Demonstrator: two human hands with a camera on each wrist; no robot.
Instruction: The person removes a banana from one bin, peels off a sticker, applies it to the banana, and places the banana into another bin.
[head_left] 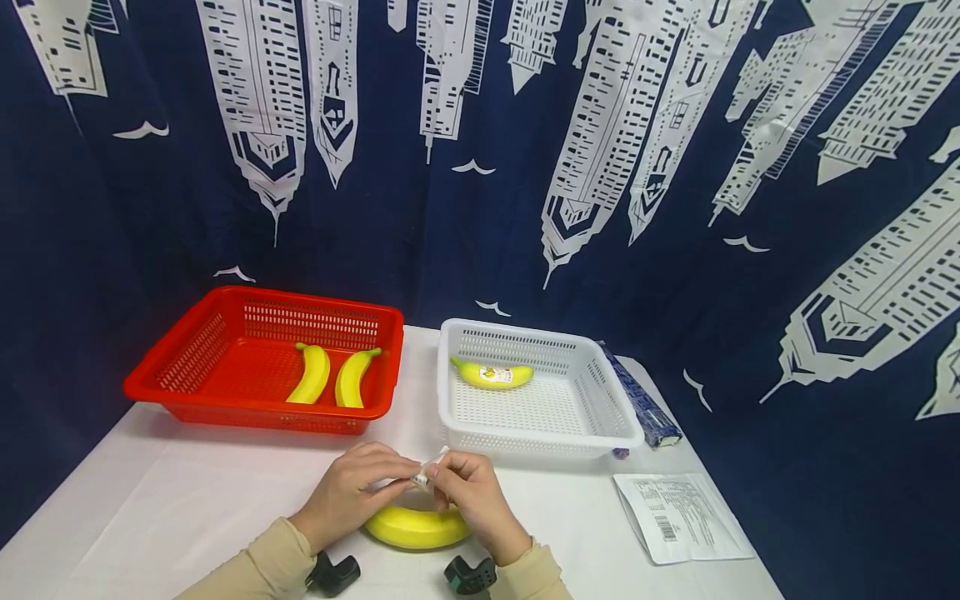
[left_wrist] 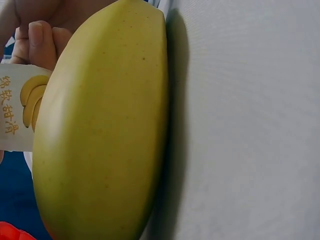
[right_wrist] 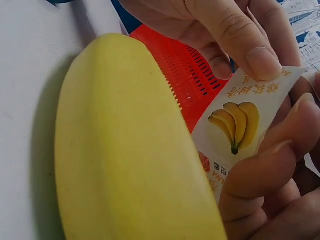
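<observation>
A yellow banana [head_left: 416, 529] lies on the table just in front of me, curved along its near side. Above it, both hands hold a small white label [right_wrist: 235, 125] printed with bananas and orange characters. My left hand [head_left: 352, 483] pinches one end, its thumb on the printed face in the right wrist view. At the other end, the fingertips of my right hand [head_left: 476, 496] grip the label. In the left wrist view the banana [left_wrist: 105, 125] covers much of the scene and hides part of the label [left_wrist: 12, 107].
A red basket [head_left: 262, 417] at back left contains two bananas [head_left: 311, 375]. To its right, a white basket [head_left: 540, 437] holds a banana [head_left: 465, 371] bearing a label. A dark blue package [head_left: 648, 412] lies beside that basket, and a white printed pouch [head_left: 682, 517] is on the right.
</observation>
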